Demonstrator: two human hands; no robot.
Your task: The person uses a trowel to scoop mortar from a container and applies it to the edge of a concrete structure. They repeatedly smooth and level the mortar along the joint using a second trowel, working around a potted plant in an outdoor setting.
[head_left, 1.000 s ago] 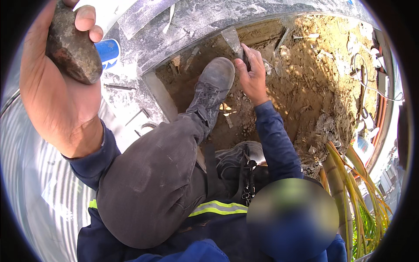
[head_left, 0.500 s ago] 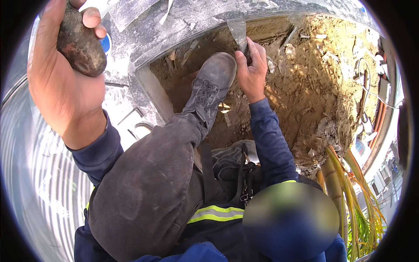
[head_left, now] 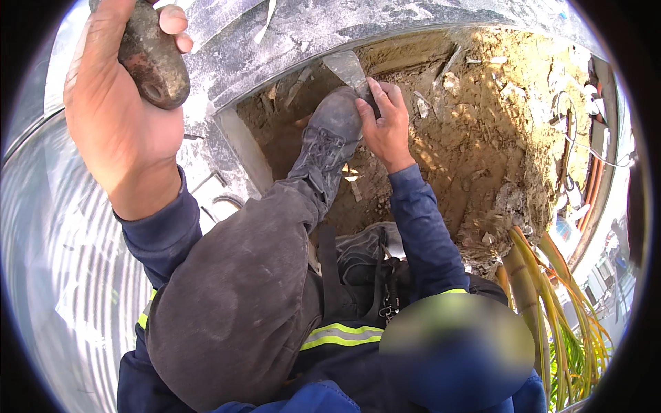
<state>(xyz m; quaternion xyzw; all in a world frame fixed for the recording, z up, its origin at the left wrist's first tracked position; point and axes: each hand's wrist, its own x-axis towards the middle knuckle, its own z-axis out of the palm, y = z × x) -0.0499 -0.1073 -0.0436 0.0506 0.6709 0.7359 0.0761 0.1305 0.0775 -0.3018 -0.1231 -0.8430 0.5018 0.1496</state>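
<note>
At the upper left, my left hand [head_left: 127, 138] is raised with the fingers wrapped round a dark, dirt-stained, rounded stone-like piece [head_left: 157, 72]. Its upper end runs out of the picture, so I cannot tell exactly what it is. My right hand [head_left: 387, 127] grips the dark handle of a putty knife [head_left: 346, 71] between thumb and fingers. The knife's flat, smeared blade points up and left, beside the grey slab edge and just above the toe of my boot [head_left: 332, 124].
A dusty grey slab [head_left: 303, 34] curves along the far side of a dirt pit [head_left: 475, 151] strewn with debris. A short concrete edge [head_left: 244, 148] bounds it on the left. Corrugated sheeting [head_left: 82, 275] lies at left; orange pipes [head_left: 596, 175] and plant stalks [head_left: 533, 275] are at right.
My right hand has shifted left and slightly down, and the putty knife blade has tilted further left. My left hand, with the dark piece, sits a little further right and higher.
</note>
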